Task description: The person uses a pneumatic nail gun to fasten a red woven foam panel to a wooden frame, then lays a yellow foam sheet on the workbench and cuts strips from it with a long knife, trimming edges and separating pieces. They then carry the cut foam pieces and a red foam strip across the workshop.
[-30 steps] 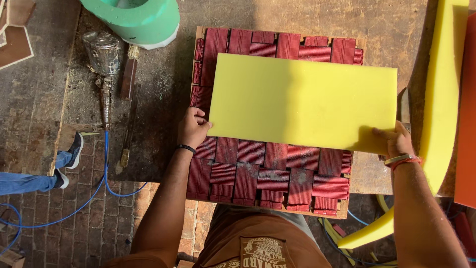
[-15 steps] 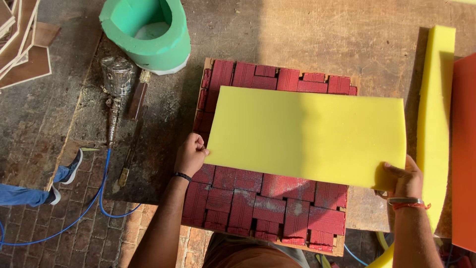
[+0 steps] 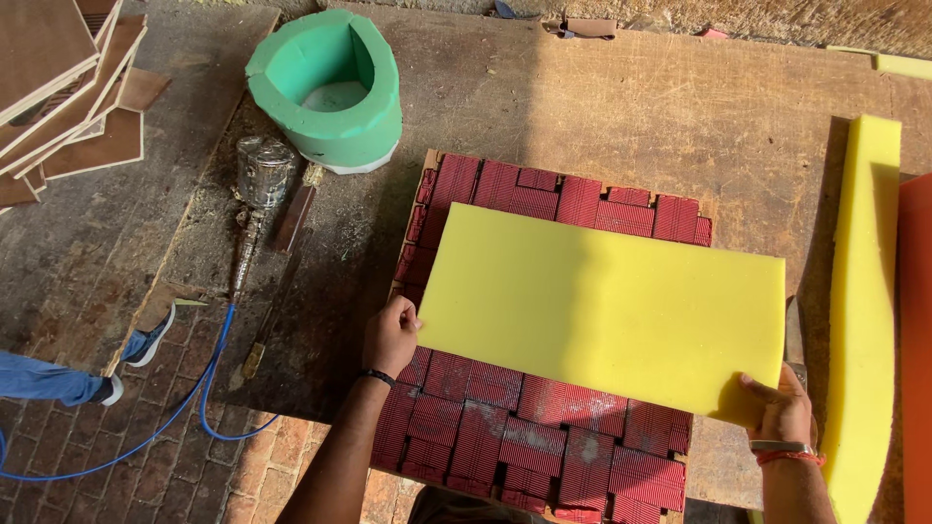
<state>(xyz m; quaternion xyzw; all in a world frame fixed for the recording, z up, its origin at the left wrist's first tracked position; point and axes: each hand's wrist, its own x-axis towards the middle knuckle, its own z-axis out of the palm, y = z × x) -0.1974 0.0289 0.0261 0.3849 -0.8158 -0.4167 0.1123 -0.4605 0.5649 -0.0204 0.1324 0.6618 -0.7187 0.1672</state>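
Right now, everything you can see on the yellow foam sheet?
The yellow foam sheet is a flat rectangle of soft-looking, evenly coloured foam with clean-cut edges. It lies slightly skewed on the red ribbed block panel, covering its middle; red blocks show above and below. The left hand pinches its near-left corner and the right hand grips its near-right corner. Sunlight falls across most of it, with the left end shaded.

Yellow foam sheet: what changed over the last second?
The flat yellow foam sheet has turned slightly clockwise over the board of red ribbed blocks; its right end now sits lower. The right hand dropped with that near right corner. The left hand stays on the left edge. Neither let go. The green foam ring and metal spray gun lie as before; the head camera tilted.
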